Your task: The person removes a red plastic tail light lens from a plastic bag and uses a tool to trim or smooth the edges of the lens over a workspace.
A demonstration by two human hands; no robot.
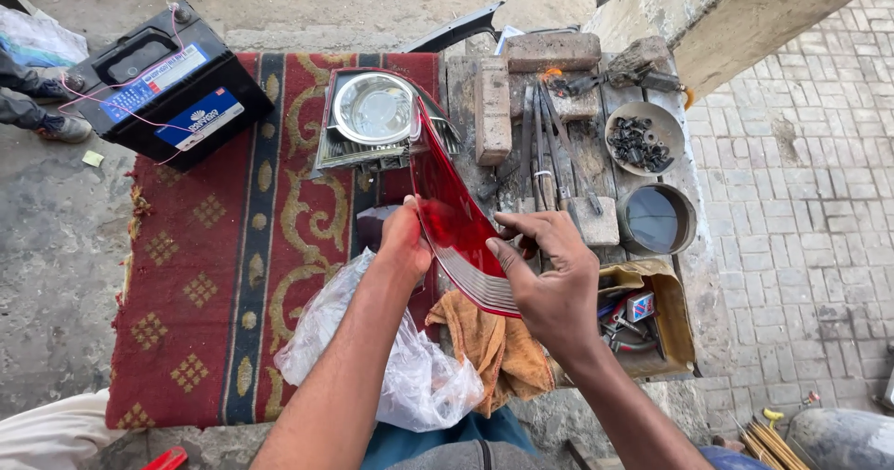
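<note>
I hold a curved red tail-light lens (456, 214) with a clear ribbed strip along its lower edge, tilted up on edge over the work board. My left hand (403, 242) grips its left side, fingers tucked behind the red plastic. My right hand (549, 279) clasps the lower right edge, thumb on the ribbed strip. Just beyond the lens lies the lamp housing (372, 121) with a round chrome reflector, resting on a red patterned rug (214, 246).
A black car battery (168, 83) sits at the rug's far left. Bricks (492, 107), metal rods, a bowl of dark bits (643, 139), a round tin (656, 218) and a tool box (643, 316) crowd the board. An orange rag (494, 344) and plastic bag (410, 372) lie near me.
</note>
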